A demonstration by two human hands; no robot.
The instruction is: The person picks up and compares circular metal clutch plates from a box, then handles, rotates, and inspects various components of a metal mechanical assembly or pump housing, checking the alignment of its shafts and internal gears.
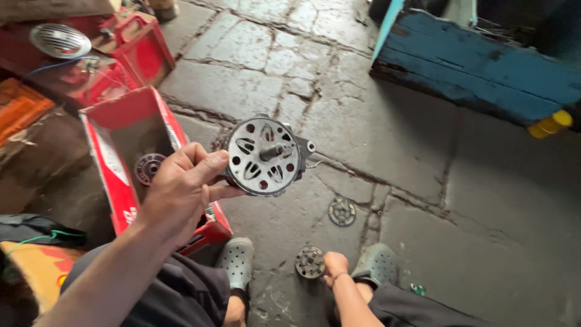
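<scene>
Far left, floor edge: orange and yellow fabric items, a dark bag, and red metal cases; a round ribbed chrome cover rests on top of them.

Left of centre: open red cardboard box on the floor, holding a small round slotted disc.

Centre, held up: left hand, grip pinched on the rim of a fan motor, thumb on the face and fingers behind. The motor is a round grey housing with slotted vents, red holes and a short shaft pointing at the camera. It is off the floor, above the box's right corner.

Lower centre: right hand, low by the feet, fingers curled against a small round rotor-like part on the floor; whether it is clasped or only touched cannot be told. Grey perforated clogs to either side.

Centre floor: loose vented end plate, well apart from both hands.

Right: worn blue wooden plank structure, a yellow cap at its lower end.

Risk, judged: the motor is held only at its edge; a slip would drop it on stone or on the feet below.

Surface: cracked, dirty stone-slab floor, dim workshop setting.
</scene>
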